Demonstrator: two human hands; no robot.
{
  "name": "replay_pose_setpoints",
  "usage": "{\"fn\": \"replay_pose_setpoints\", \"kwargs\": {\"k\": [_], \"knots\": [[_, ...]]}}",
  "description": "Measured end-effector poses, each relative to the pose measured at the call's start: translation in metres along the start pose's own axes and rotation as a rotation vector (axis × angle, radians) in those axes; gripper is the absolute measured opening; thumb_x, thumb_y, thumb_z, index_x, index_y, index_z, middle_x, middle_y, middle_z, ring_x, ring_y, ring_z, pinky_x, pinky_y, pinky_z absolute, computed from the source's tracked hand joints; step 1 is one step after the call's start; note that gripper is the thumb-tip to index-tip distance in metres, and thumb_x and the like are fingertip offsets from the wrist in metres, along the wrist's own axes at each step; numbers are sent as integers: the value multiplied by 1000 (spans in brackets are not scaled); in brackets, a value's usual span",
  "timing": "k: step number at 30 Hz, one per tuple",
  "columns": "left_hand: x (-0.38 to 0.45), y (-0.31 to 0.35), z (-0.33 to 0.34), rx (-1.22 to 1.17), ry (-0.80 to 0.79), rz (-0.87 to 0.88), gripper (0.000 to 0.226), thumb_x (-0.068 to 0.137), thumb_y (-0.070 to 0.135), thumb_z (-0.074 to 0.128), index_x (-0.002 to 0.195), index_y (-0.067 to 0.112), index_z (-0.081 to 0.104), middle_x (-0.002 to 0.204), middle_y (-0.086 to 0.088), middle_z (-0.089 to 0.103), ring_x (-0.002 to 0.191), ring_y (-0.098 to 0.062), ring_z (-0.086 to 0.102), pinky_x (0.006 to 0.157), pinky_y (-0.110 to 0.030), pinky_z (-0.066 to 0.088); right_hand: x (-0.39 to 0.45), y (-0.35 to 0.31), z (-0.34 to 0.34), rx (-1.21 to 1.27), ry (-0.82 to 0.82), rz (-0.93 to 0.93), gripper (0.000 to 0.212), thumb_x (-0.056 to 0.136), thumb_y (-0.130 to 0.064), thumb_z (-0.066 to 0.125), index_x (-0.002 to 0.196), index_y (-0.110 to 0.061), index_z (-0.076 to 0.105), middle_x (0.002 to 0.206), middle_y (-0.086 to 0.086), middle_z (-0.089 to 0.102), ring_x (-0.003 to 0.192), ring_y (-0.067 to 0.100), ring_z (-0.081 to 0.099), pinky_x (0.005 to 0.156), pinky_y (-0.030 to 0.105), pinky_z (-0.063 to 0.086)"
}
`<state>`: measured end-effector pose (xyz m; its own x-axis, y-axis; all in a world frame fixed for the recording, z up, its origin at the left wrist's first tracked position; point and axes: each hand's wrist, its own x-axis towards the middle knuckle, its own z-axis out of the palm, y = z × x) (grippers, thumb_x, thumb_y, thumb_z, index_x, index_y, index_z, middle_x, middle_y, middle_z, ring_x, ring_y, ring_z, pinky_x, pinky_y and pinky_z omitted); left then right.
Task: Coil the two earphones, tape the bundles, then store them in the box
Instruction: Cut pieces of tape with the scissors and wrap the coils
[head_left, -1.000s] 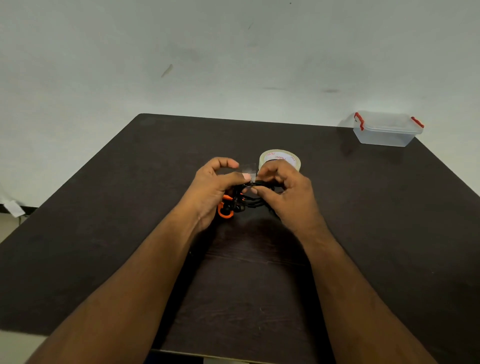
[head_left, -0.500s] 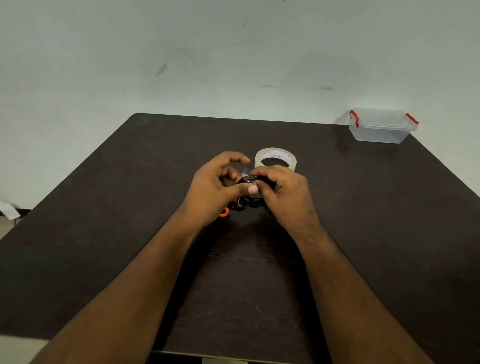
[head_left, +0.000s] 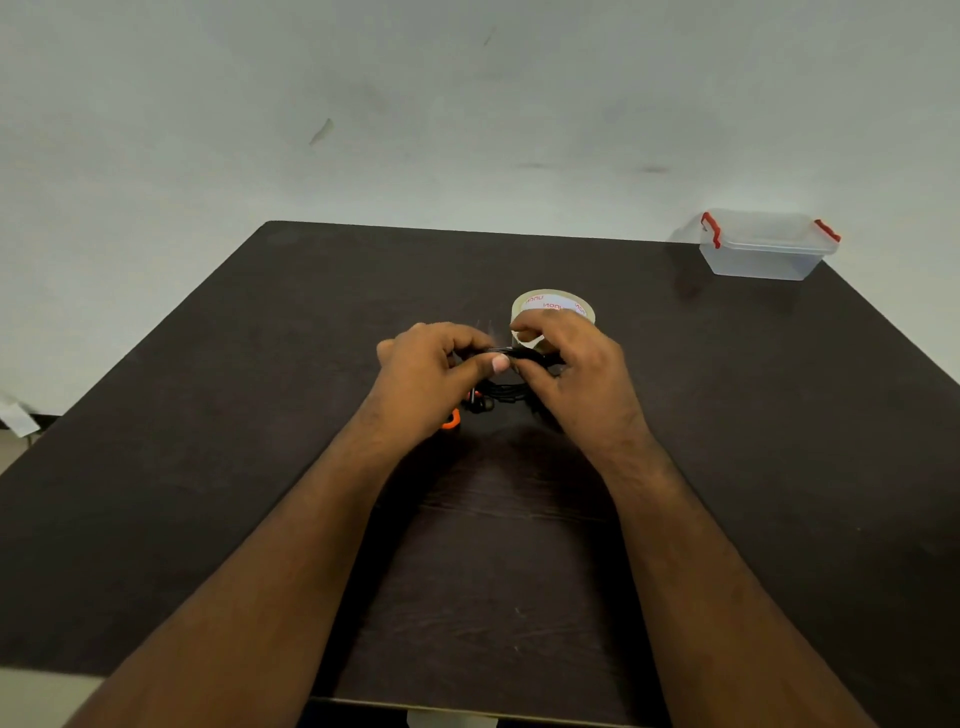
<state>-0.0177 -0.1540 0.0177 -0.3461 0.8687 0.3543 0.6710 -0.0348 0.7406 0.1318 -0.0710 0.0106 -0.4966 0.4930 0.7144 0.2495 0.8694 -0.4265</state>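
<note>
While both hands met over the middle of the dark table (head_left: 208, 467), the left hand (head_left: 426, 379) had its fingers curled and its thumb pressed onto the top of a black coiled earphone bundle (head_left: 506, 392). Right hand (head_left: 576, 374) pinched the same bundle from the other side, index and thumb curled in at the top. Bundle was mostly hidden by the two hands; only some cable loops and black earbuds showed between the palms, just above the tabletop. A thin glint between the fingertips could have been tape, too faint to confirm. Orange piece (head_left: 451, 419) poked out under the left wrist; mostly covered, couldn't tell what it was. Second earphone could not be made out separately. Tape roll (head_left: 553, 306) stood on the table just behind the right hand's fingers, its near rim partly covered by them; red print on the core was unreadable. Clear box (head_left: 763, 249) with red latches sat at the far right corner, lid on, well apart from the hands. Forearms ran out of frame at the bottom edge.
</note>
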Motion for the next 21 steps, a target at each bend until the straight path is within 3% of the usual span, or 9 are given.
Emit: {"fn": "replay_pose_setpoints", "kwargs": {"k": [2, 4, 7, 9, 13, 16, 19, 21], "knots": [[0, -5, 0, 43, 47, 45, 30, 80, 40, 74, 107, 47, 64, 71, 30, 61, 78, 1, 56, 96, -44, 41, -1, 0, 1, 21, -18, 32, 36, 74, 1, 77, 107, -7, 65, 100, 2, 67, 81, -3, 51, 76, 13, 45], [-1, -6, 0, 130, 103, 135, 45, 79, 40, 74, 118, 49, 53, 73, 22, 58, 81, 1, 51, 90, -29, 27, -1, -1, 3, 23, -43, 45, 38, 76, 1, 75, 111, -9, 62, 104, 0, 66, 78, -5, 48, 75, 5, 40], [-4, -2, 1, 314, 139, 232, 26, 84, 41, 68, 109, 43, 59, 80, 18, 62, 88, -8, 53, 70, -31, 13, -1, -2, 4, 36, -37, 51, 36, 78, 1, 74, 110, -10, 62, 105, -1, 65, 82, -3, 47, 74, 13, 43], [-3, 1, 2, 341, 115, 202, 12, 88, 40, 64, 100, 37, 66, 85, 16, 64, 94, -13, 55, 69, -30, 11, -1, -1, 3, 28, -24, 21, 32, 77, 2, 73, 105, -10, 62, 107, 0, 62, 87, 1, 49, 73, 18, 46], [-1, 3, 4, 292, 33, 58, 12, 92, 40, 58, 87, 38, 68, 78, 14, 63, 94, -12, 56, 79, -35, 22, 1, 1, 1, -9, -47, -42, 28, 78, 2, 72, 98, -12, 59, 113, 0, 58, 102, 11, 55, 69, 24, 51], [1, 3, 1, 77, -34, -72, 16, 91, 37, 61, 79, 31, 70, 71, 12, 68, 77, 1, 62, 94, -45, 36, 2, 1, 0, -8, -60, -62, 24, 78, 1, 73, 94, -11, 59, 117, 3, 57, 109, 15, 55, 69, 28, 55], [0, 6, -3, -368, -179, -211, 17, 93, 23, 63, 84, 12, 73, 75, 3, 72, 69, -7, 68, 80, -42, 51, 3, 1, -2, 1, -80, -78, 18, 79, 1, 70, 92, -8, 61, 120, 6, 57, 110, 17, 54, 65, 33, 56], [1, 6, -5, -483, -217, -246, 19, 93, 19, 62, 81, 9, 73, 73, 3, 71, 71, -8, 66, 78, -40, 55, 3, 0, -2, 10, -86, -86, 18, 79, 2, 70, 93, -8, 62, 122, 6, 56, 110, 17, 54, 66, 35, 56]]}}
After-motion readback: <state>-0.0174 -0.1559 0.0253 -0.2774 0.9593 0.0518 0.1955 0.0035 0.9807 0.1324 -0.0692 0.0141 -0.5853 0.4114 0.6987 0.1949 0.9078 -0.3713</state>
